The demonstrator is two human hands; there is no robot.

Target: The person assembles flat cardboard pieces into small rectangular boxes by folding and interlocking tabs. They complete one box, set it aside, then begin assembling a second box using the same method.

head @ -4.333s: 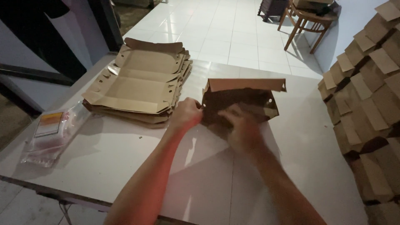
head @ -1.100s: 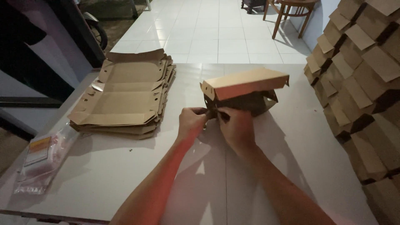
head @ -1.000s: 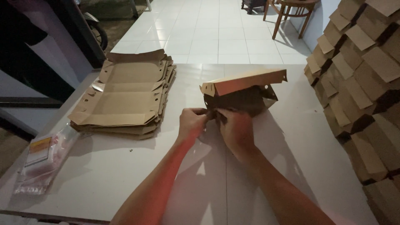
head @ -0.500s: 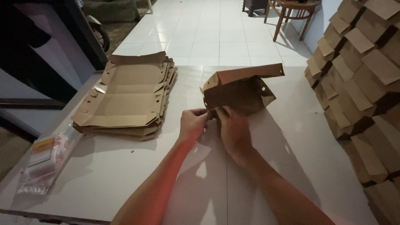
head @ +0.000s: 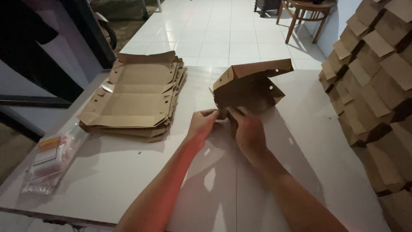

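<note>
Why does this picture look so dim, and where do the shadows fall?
Head view: light is low and uneven, the tiled floor behind brightest; the box and both arms throw dark shadows toward the camera across the white table; the left hand looks reddish; the right hand is darker; edges bend slightly, like a wide lens.
</note>
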